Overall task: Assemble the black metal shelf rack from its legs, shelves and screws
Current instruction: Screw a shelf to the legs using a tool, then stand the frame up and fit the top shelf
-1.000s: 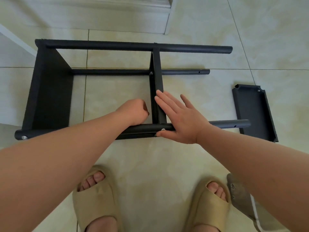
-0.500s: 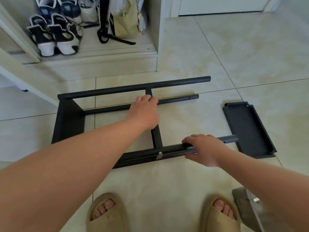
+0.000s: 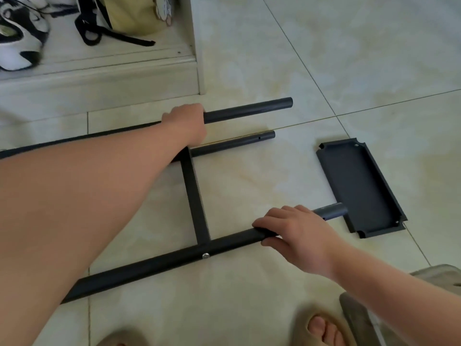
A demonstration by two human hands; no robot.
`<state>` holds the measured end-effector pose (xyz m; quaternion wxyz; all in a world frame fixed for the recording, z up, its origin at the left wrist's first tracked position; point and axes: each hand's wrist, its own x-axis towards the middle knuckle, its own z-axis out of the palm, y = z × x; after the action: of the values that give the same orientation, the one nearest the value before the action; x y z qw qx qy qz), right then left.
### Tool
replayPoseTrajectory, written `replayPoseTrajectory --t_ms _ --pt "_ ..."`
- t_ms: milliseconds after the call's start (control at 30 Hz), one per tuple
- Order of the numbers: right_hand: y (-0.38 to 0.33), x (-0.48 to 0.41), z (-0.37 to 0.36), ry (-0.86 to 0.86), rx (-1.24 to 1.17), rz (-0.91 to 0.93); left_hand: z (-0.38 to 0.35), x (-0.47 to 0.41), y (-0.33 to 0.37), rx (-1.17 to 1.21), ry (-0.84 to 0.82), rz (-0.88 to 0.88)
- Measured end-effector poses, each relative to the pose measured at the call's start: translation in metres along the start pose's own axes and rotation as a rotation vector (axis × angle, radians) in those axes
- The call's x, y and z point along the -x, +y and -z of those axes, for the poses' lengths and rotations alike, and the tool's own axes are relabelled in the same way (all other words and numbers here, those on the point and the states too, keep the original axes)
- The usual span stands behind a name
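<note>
- Right hand (image 3: 296, 236): fingers curled over the near leg (image 3: 154, 267), thumb under it. Grasping, close to the leg's free end.
- Left hand (image 3: 184, 123): wrapped round the far leg (image 3: 249, 109), roughly above the fitted shelf (image 3: 195, 196). Grasping.
- Frame lies on its side on the floor (image 3: 224, 308). A third leg (image 3: 232, 144) runs just beside the far one, lower down. Fourth leg not visible.
- Fitted shelf seen edge-on, spanning near leg to the far pair. One screw (image 3: 205, 255) seated in the near leg at that joint.
- Leg axes: left to right, all about parallel, free ends pointing right. Empty hole (image 3: 259, 138) near the third leg's free end.
- Loose shelf (image 3: 359, 188): flat on the floor, rim up, to the right of both hands, just past the leg ends.
- Its long axis runs far-to-near, across the legs, about parallel to the fitted shelf.
- Near leg's tip meets the loose shelf's left edge. Touching or merely over it: cannot tell.
- Right hand is nearer the loose shelf; left hand well apart from it.
- Judgement: both hands are shifting or steadying the frame, and the loose shelf goes on next. It must stand up on edge between the free ends, corners to the holes.
</note>
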<state>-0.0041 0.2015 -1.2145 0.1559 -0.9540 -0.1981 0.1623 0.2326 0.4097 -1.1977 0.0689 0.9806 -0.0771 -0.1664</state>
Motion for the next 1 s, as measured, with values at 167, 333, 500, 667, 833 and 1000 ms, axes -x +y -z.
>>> replayPoseTrajectory --t_ms 167,333,500,667,833,1000 --pt "-0.009 0.008 0.012 0.003 0.060 0.006 0.026 0.020 -0.010 0.164 0.083 -0.050" --pt "-0.025 0.018 0.058 0.160 0.231 0.036 0.088 0.066 -0.025 0.318 0.255 -0.060" --pt "-0.051 0.027 0.121 0.363 0.383 0.034 0.161 0.127 -0.037 0.459 0.433 -0.059" --pt "-0.082 0.033 0.184 0.596 0.562 0.073 0.214 0.192 -0.056 0.597 0.593 0.003" --pt "-0.104 0.041 0.232 0.784 0.799 0.176 0.225 0.257 -0.070 0.823 0.662 0.136" --pt "-0.117 0.052 0.237 0.808 0.989 0.197 0.186 0.306 -0.058 1.087 0.606 0.361"
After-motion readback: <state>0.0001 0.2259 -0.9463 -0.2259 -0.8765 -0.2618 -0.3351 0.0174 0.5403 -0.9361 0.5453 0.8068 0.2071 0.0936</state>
